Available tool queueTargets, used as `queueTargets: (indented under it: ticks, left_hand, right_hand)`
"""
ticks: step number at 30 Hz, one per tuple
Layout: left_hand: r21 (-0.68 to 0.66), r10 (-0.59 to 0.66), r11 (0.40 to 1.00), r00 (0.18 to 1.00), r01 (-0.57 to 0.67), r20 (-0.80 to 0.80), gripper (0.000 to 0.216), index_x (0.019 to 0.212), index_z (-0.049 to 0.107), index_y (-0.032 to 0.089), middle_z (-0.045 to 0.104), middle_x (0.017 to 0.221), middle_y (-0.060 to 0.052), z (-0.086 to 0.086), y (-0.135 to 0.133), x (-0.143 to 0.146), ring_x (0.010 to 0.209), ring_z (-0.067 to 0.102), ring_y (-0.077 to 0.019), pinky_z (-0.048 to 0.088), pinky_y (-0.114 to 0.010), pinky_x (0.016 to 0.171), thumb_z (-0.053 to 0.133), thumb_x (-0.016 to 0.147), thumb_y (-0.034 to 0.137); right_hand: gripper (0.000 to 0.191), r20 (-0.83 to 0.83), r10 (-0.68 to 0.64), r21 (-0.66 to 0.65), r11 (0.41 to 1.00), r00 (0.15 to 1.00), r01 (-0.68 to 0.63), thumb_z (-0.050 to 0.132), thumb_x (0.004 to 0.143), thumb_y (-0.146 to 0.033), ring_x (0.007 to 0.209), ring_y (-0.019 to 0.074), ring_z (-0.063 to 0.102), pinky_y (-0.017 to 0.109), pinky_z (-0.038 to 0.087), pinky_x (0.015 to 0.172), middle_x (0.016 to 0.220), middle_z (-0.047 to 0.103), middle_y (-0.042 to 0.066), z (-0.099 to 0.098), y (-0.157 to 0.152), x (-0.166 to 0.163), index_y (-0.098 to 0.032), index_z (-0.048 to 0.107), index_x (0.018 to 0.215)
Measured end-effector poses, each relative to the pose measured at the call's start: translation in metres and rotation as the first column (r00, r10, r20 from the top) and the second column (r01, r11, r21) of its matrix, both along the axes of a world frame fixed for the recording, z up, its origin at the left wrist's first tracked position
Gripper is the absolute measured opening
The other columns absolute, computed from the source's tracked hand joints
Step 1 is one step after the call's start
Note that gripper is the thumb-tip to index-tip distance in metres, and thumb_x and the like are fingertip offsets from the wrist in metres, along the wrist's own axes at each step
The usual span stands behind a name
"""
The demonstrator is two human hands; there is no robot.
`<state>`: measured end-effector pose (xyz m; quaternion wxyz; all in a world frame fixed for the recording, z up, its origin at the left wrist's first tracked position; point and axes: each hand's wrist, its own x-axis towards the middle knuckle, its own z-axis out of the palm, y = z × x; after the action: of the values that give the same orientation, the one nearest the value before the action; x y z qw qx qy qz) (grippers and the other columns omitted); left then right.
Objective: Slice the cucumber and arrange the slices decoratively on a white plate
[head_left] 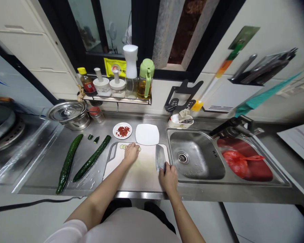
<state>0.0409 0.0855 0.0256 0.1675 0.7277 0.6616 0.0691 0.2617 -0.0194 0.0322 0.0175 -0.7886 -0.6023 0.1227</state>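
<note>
Near the far edge of the white cutting board (144, 172), my left hand (131, 153) is curled over a row of pale green cucumber slices (122, 146). Slices show on both sides of its fingers; those beneath are hidden. My right hand (169, 177) grips a kitchen knife (162, 156) at the board's right side, its broad blade pointing away from me over the board. Two whole-looking cucumbers, one long (69, 165) and one with its end cut off (92, 158), lie to the left beside two small cut ends (96, 139).
Behind the board stand a small dish (115, 134) of chopped red pieces and a white square plate (147, 134). A steel sink (197, 155) is at the right, with a red plastic bag (236, 163) in its second basin. A lidded pot (77, 116) stands back left.
</note>
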Motion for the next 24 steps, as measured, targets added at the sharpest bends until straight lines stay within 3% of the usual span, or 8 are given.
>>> queueTargets:
  ticks: [8,12,16,24]
  left_hand:
    - [-0.018,0.06,0.998,0.99,-0.058,0.125,0.012,0.09,0.065,0.021,0.067,0.096,-0.006,0.015,-0.002,0.002,0.098,0.058,-0.0207,0.036,-0.032,0.087,0.054,0.087,0.02]
    - [-0.175,0.241,0.965,0.929,-0.196,0.283,0.007,0.088,0.065,0.023,0.069,0.084,0.001,0.021,-0.02,-0.008,0.081,0.061,-0.0152,0.038,-0.025,0.074,0.059,0.083,0.025]
    - [-0.299,0.326,0.927,0.881,-0.227,0.342,0.007,0.083,0.065,0.024,0.068,0.076,0.004,0.016,-0.045,-0.024,0.072,0.061,-0.0125,0.037,-0.023,0.066,0.063,0.076,0.023]
    - [-0.278,0.284,0.941,0.898,-0.194,0.336,0.011,0.087,0.067,0.024,0.07,0.08,0.003,0.008,-0.059,-0.029,0.077,0.063,-0.0136,0.039,-0.024,0.07,0.061,0.078,0.021]
  right_hand:
    - [0.051,0.023,0.027,0.007,1.0,0.999,-0.027,0.041,0.095,-0.037,0.107,0.0275,0.051,0.034,0.04,0.088,0.117,0.053,0.015,0.002,0.002,0.001,-0.013,0.045,0.139]
    - [0.051,0.015,0.016,-0.018,1.0,1.0,-0.016,0.041,0.096,-0.037,0.108,0.0276,0.051,0.034,0.04,0.087,0.118,0.053,0.015,0.003,0.005,0.003,-0.012,0.044,0.14]
    - [0.051,-0.009,-0.002,-0.059,0.998,1.0,0.001,0.042,0.096,-0.037,0.11,0.0272,0.051,0.033,0.041,0.087,0.12,0.053,0.014,0.006,0.008,0.003,-0.014,0.042,0.141]
    - [0.047,-0.047,-0.042,-0.112,0.993,0.998,0.037,0.046,0.094,-0.032,0.113,0.0242,0.052,0.03,0.04,0.09,0.124,0.053,0.014,0.011,0.014,0.0,-0.015,0.044,0.139]
